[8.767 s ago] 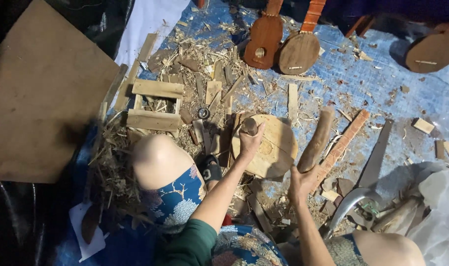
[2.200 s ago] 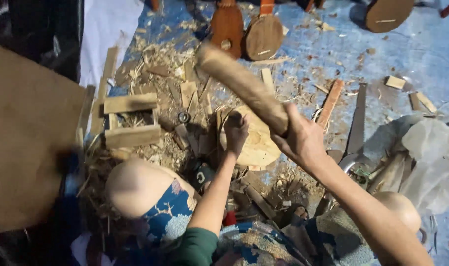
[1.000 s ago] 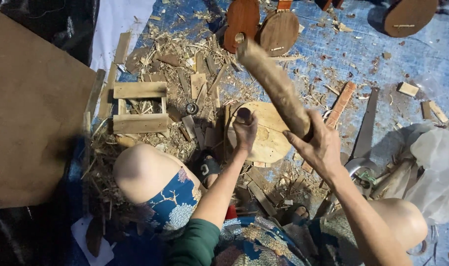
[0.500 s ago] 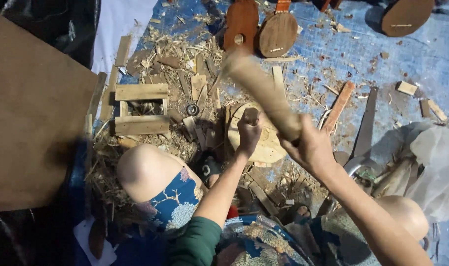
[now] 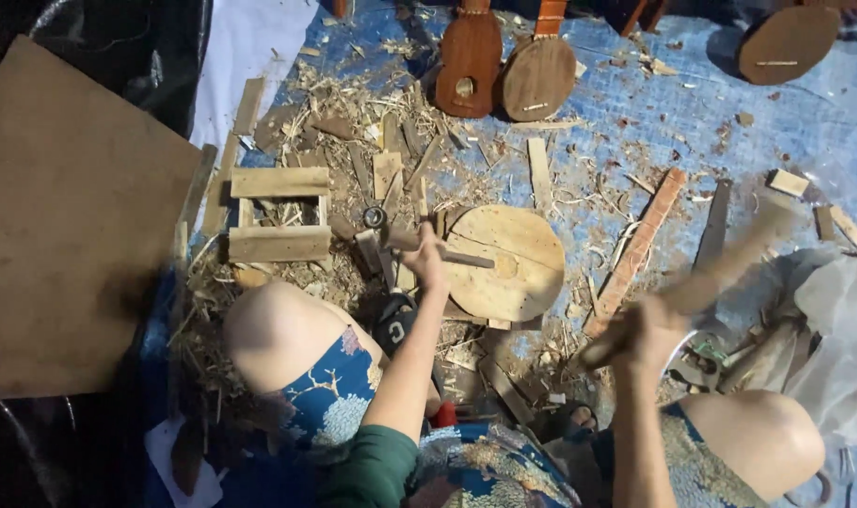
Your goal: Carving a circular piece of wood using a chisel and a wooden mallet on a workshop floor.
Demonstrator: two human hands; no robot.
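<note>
While the left hand pinches a short, thin dark tool with its fingers closed round the near end, the tool lies flat across the left part of a round pale wooden disc, its free tip pointing right toward the disc's middle. This disc rests on a blue tarpaulin strewn with wood shavings and offcuts, just beyond the person's left knee. Off to the right, the right hand is wrapped tightly round the lower end of a long brownish wooden club, which slants up and to the right and shows only as a blur, so its exact shape cannot be told. Club and disc are apart; the club's upper end hangs over the ground to the right of the disc, near a narrow reddish wooden strip that lies diagonally on the tarpaulin. Left of the disc sits a small open frame of pale wooden slats, and further left a large flat brown board. At the top edge lie two small brown stringed-instrument bodies side by side, and a third rounded one at the upper right
</note>
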